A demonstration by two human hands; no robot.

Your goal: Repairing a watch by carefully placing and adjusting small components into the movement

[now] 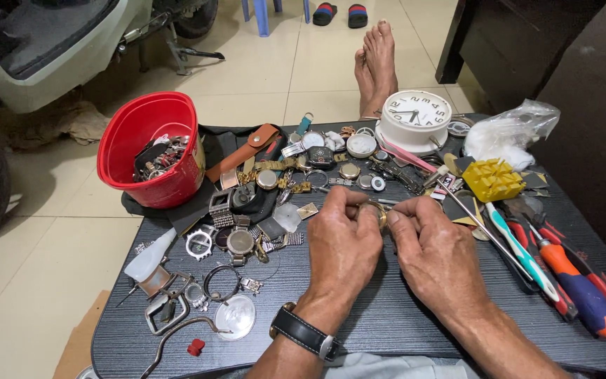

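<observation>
My left hand (345, 245) and my right hand (435, 251) meet over the middle of a dark ribbed table (373, 316). Together their fingertips pinch a small round gold-coloured watch case (375, 210). A thin metal tool tip (387, 201) pokes out from behind the fingers; which hand holds it is hidden. My left wrist wears a watch on a black strap (306, 331). Loose watches, cases and straps (282, 179) lie just beyond the hands.
A red bucket (150, 149) of watch parts stands at the table's left corner. A white table clock (413, 119) sits at the back. Right: yellow block (492, 179), screwdrivers (569, 270), plastic bag (506, 130). Left front: white squeeze bottle (150, 254), round glass (236, 317). Bare feet (376, 60) rest on the tiled floor.
</observation>
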